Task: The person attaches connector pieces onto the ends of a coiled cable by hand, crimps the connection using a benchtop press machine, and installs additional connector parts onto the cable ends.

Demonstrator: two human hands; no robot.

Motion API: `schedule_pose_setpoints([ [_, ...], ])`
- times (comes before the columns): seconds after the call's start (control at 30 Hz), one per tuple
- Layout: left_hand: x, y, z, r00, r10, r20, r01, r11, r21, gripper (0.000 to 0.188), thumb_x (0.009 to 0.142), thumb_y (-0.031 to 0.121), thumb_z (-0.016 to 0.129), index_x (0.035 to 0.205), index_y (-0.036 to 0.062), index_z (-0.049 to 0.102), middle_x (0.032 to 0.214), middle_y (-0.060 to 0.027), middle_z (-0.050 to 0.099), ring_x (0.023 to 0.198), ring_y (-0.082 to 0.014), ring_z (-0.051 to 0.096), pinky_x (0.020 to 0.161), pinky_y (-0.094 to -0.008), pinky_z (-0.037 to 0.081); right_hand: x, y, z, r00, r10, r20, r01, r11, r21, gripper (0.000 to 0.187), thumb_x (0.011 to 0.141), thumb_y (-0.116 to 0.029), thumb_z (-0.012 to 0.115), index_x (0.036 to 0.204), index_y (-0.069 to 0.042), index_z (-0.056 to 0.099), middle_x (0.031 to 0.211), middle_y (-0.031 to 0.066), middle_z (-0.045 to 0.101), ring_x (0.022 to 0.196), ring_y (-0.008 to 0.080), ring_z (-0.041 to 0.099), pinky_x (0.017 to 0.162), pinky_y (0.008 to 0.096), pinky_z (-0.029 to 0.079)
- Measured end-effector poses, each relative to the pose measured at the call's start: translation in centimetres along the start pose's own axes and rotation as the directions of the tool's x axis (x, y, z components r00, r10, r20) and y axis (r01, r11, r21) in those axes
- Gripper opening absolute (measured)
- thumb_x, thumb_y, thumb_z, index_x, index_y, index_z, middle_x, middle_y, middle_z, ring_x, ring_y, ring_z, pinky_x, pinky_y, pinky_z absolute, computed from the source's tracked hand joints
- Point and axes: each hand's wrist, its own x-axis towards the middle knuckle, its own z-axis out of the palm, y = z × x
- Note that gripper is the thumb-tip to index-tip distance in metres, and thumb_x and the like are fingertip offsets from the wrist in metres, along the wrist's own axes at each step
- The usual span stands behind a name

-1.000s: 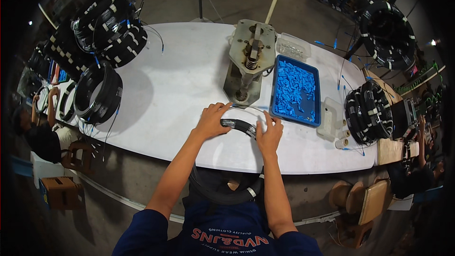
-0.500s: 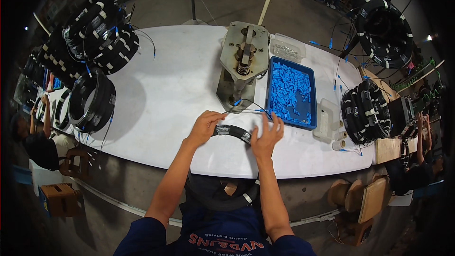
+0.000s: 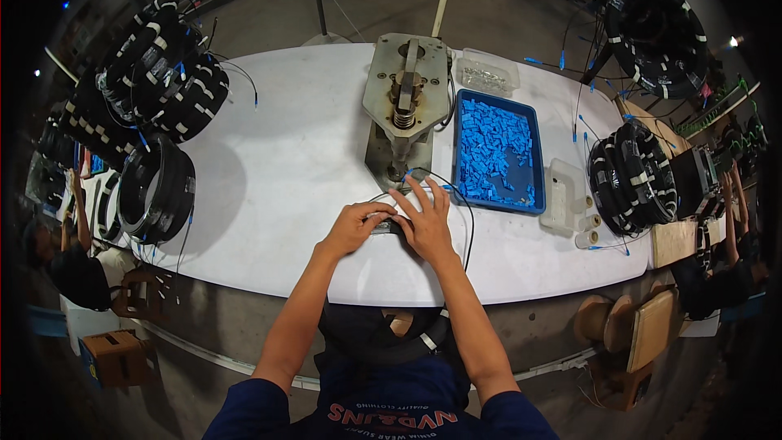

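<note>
My left hand [image 3: 356, 226] is closed in a pinch on a thin black cable [image 3: 377, 196] in front of the press. My right hand [image 3: 428, 224] is beside it, its fingers stretched apart and its thumb close to the left fingertips. Past the right fingers the cable [image 3: 471, 224] arcs round and drops down the right side. Blue connectors [image 3: 409, 173] lie at the foot of the metal press [image 3: 405, 85]. Under both hands is a black cable coil [image 3: 380, 228] with clear wrap, mostly covered by them. The fingertips hide what lies between them.
A blue tray [image 3: 540, 159] of small blue parts stands right of the press. Near it are clear plastic boxes [image 3: 562, 216] and small spools [image 3: 586, 239]. Black cable coils are piled at left [image 3: 159, 187] and right [image 3: 631, 179]. Other people work at both sides.
My right hand has moved left, up against my left hand, and now covers most of the coil. The cable now loops out on the right of that hand. The view has shifted slightly.
</note>
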Motion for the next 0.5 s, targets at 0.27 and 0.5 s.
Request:
schedule_pose_setpoints([
  [0.27, -0.7, -0.2, 0.6, 0.988, -0.015, -0.151, 0.017, 1.0, 0.015, 0.017, 0.093, 0.012, 0.066, 0.103, -0.0015, 0.065, 0.093, -0.0123, 0.073, 0.091, -0.0183, 0.069, 0.083, -0.0302, 0.052, -0.2, -0.1, 0.2, 1.0, -0.013, -0.011, 0.013, 0.999, -0.032, 0.015, 0.09, -0.03, 0.066, 0.094, -0.015, 0.066, 0.137, 0.0024, 0.054, 0.14, 0.0313, 0.035, 0.114, 0.0567, 0.018],
  [0.5, 0.5, -0.9, 0.7, 0.968, 0.123, -0.217, -0.075, 0.973, 0.217, 0.014, 0.087, 0.013, 0.071, 0.093, 0.0005, 0.071, 0.088, -0.0115, 0.072, 0.08, -0.021, 0.068, 0.075, -0.0314, 0.051, -0.1, 1.4, 0.6, 0.996, -0.071, -0.058, 0.072, 0.997, 0.009, 0.013, 0.088, -0.025, 0.068, 0.09, -0.013, 0.066, 0.108, 0.003, 0.064, 0.131, 0.0315, 0.045, 0.114, 0.056, 0.02],
])
